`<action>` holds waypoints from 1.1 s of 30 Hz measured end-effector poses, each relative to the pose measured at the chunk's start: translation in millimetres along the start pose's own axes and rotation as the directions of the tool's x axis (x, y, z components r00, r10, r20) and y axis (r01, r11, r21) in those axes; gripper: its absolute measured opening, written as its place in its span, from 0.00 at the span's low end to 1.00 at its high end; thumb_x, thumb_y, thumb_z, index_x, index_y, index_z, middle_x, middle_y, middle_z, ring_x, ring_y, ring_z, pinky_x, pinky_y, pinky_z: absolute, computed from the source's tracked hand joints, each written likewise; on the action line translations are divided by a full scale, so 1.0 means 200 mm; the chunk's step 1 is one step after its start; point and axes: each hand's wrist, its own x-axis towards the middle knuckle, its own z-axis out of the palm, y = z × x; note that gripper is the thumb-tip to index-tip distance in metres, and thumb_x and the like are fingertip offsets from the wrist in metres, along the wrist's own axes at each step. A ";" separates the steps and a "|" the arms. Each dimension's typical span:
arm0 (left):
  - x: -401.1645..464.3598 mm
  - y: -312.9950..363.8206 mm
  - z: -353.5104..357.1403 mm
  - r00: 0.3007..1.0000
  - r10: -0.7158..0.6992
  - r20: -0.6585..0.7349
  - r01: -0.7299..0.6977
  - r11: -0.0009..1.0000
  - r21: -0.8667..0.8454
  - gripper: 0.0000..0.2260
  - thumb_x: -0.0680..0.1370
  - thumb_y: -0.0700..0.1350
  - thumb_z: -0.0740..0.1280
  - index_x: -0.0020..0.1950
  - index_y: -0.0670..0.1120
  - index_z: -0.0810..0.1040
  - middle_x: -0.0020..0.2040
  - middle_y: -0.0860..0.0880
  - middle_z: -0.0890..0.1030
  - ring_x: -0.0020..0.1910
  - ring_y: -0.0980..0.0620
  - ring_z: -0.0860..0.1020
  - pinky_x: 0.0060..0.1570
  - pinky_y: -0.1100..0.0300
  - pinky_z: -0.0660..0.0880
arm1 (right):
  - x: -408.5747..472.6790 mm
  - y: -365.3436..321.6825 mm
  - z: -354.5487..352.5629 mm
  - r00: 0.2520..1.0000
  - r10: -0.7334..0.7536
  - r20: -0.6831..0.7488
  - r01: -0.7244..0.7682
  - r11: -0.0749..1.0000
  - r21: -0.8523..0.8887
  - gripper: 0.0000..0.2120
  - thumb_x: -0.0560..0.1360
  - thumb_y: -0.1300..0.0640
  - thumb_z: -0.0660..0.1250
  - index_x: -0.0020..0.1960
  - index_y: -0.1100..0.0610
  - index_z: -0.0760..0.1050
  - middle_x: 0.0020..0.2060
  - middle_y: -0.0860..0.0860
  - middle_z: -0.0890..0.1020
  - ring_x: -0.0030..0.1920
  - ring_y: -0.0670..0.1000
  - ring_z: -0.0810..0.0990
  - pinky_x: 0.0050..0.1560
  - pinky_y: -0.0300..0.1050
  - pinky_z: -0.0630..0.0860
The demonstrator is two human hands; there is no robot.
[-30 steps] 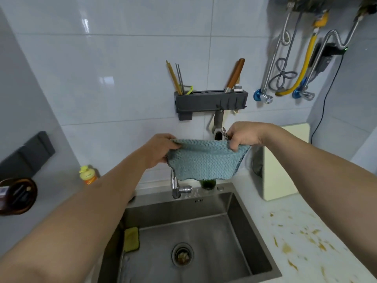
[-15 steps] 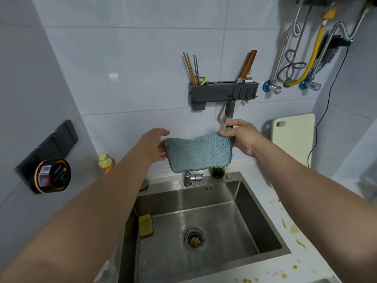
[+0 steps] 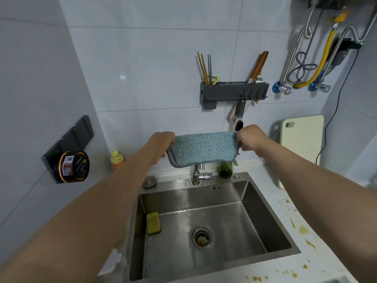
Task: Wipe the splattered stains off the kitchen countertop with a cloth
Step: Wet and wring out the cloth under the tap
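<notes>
A blue-green woven cloth point(image 3: 204, 149) hangs stretched in the air above the faucet point(image 3: 197, 175). My left hand point(image 3: 162, 145) grips its left edge and my right hand point(image 3: 250, 137) grips its right edge. The white countertop point(image 3: 285, 213) lies to the right of the sink, and yellow-brown splatter stains point(image 3: 303, 229) are scattered over it toward the front right. My right forearm crosses above part of the countertop and hides it.
A steel sink point(image 3: 204, 221) with a yellow sponge point(image 3: 153, 222) lies below the cloth. On the wall hang a dark utensil rack point(image 3: 232, 93) with a knife and chopsticks. A pale cutting board point(image 3: 302, 144) leans at the right; a small bottle point(image 3: 117, 159) stands at the left.
The cloth has been pulled wider and flatter between my hands. It now sits a little higher over the faucet, and the view has shifted left and down.
</notes>
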 end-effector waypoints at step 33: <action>0.09 -0.61 0.41 0.775 -0.504 0.381 0.440 0.863 0.247 0.17 0.72 0.47 0.74 0.59 0.48 0.75 0.53 0.45 0.80 0.50 0.43 0.82 0.45 0.49 0.84 | -0.18 0.35 0.75 0.805 0.155 0.572 -0.149 0.987 -0.058 0.24 0.61 0.59 0.80 0.57 0.53 0.82 0.51 0.49 0.83 0.52 0.51 0.80 0.51 0.48 0.78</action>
